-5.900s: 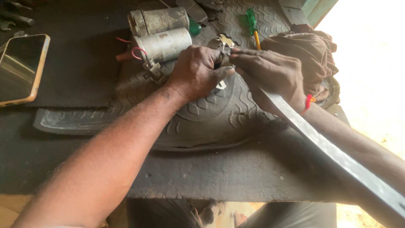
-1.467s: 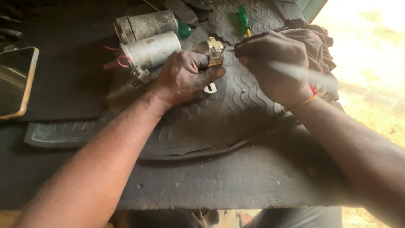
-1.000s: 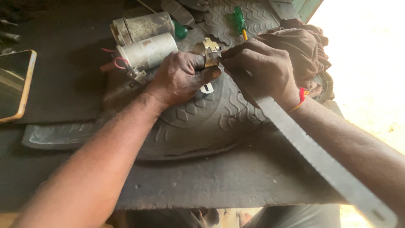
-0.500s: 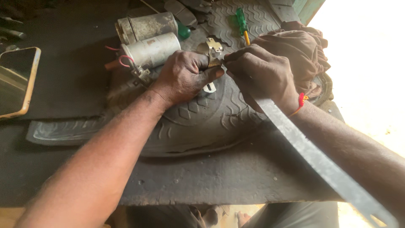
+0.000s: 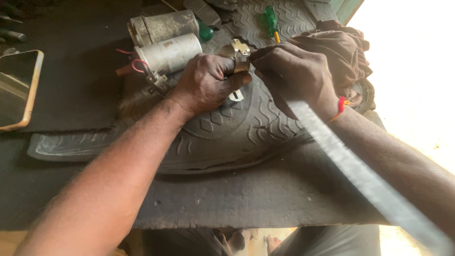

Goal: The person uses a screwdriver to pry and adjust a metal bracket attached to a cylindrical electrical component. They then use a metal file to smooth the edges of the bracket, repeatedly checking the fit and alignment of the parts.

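Both forearms reach forward over a worn rubber mat (image 5: 222, 137) on a dark bench (image 5: 237, 204). The left hand (image 5: 208, 83) is curled, its fingers and thumb grasping a small metal bracket (image 5: 240, 54) held upright above the mat. The right hand (image 5: 296, 71) is closed in a fist around a long flat metal file (image 5: 360, 175), whose blade runs back along the right forearm towards the camera; its front end is hidden under the fingers at the bracket. Compared with half a second ago, both hands keep the same grips and sit almost in the same place. Two grey metal cylinders (image 5: 166, 40) lie just beyond the left hand; a phone (image 5: 16, 90) lies well apart on the left; a brown rag (image 5: 341, 52) lies behind the right hand.
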